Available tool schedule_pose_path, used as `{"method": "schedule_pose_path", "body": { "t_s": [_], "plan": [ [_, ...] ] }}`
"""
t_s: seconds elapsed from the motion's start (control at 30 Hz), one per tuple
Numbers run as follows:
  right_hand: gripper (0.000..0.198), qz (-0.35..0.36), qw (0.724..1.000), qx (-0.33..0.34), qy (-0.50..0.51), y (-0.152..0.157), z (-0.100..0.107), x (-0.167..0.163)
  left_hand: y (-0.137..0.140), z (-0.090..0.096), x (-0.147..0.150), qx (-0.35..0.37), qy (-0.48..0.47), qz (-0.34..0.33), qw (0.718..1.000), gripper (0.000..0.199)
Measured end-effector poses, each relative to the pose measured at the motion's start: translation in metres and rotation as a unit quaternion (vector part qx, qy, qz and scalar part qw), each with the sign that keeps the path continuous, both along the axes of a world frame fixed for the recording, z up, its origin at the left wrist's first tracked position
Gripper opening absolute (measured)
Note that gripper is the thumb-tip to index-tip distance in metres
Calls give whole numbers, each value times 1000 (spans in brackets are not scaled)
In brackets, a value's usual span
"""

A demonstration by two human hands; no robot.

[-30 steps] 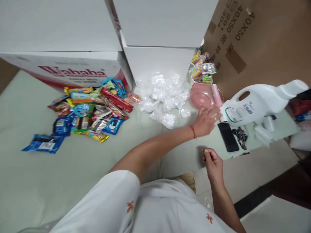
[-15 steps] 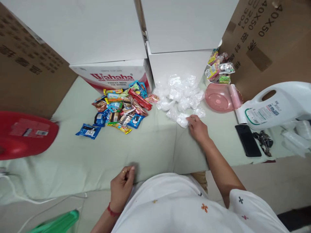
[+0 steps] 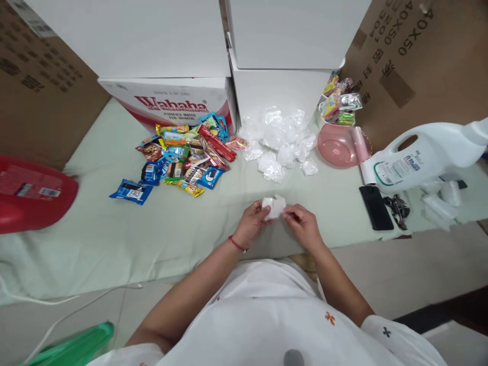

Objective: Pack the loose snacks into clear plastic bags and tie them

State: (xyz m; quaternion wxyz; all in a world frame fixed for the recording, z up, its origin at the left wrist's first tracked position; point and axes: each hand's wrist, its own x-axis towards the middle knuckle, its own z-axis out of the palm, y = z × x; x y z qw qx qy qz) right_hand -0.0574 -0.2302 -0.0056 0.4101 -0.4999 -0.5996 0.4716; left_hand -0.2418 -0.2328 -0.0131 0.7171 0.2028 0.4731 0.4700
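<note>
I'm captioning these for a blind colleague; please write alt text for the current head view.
A person's left hand holds a small white bundle above a table, the right hand at the bundle's edge. Beyond lie a pile of clear plastic bundles and, left of it, colorful wrapped snacks; a pink bowl, phone and white jug are rightward.

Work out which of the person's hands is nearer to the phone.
Right. The right hand is to the left of the phone, apart from it; the left hand, holding a white packet, is farther off on that same side.
</note>
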Motion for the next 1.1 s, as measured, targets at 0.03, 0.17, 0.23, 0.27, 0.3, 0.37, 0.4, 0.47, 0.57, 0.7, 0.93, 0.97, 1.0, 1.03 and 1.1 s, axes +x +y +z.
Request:
{"method": "schedule_pose_path", "body": {
  "t_s": [0.03, 0.17, 0.23, 0.27, 0.3, 0.37, 0.4, 0.47, 0.57, 0.7, 0.93, 0.97, 1.0, 1.03, 1.1],
  "plan": [
    [15, -39, 997, -42, 49, 0, -1, 3, 6, -4, 2, 1, 10, 22, 1000, 57],
    [33, -183, 929, -165, 277, 8, 0, 28, 23, -4, -1, 36, 75, 48, 995, 52],
    [38, -200, 899, -178, 346, 10, 4, 37, 23, 8, -5, 104, 200, 87, 970, 52],
    [38, -199, 892, -178, 364, 9, 7, 39, 21, 15, -6, 141, 275, 119, 943, 53],
    [37, -195, 891, -175, 371, 8, 9, 39, 17, 22, -7, 171, 340, 149, 912, 52],
    [34, -180, 904, -161, 352, 2, 10, 33, 7, 35, -5, 207, 392, 148, 884, 42],
    [32, -168, 917, -151, 327, -1, 9, 27, 1, 38, -2, 209, 377, 111, 895, 39],
    [29, -125, 950, -126, 256, -9, 5, 14, -6, 39, 5, 185, 299, 11, 936, 43],
    [27, -47, 983, -87, 156, -17, -2, -1, -9, 28, 13, 117, 174, -22, 977, 52],
    [30, -114, 964, -114, 209, -11, -7, 1, -6, 13, 5, 85, 114, 64, 988, 50],
    [47, -116, 928, -204, 290, 0, -3, 12, -10, 7, 0, 136, 196, 33, 971, 35],
    [48, -118, 933, -207, 269, 2, -4, 10, -10, 5, 1, 148, 230, 35, 961, 30],
    [49, -130, 937, -212, 246, 4, -6, 8, -10, 3, 2, 163, 271, 41, 948, 25],
    [50, -150, 937, -219, 225, 7, -8, 6, -9, 1, 2, 181, 314, 45, 931, 19],
    [54, -194, 928, -242, 205, 13, -14, 7, -7, -4, 0, 221, 388, 44, 894, 8]
  ]
}}
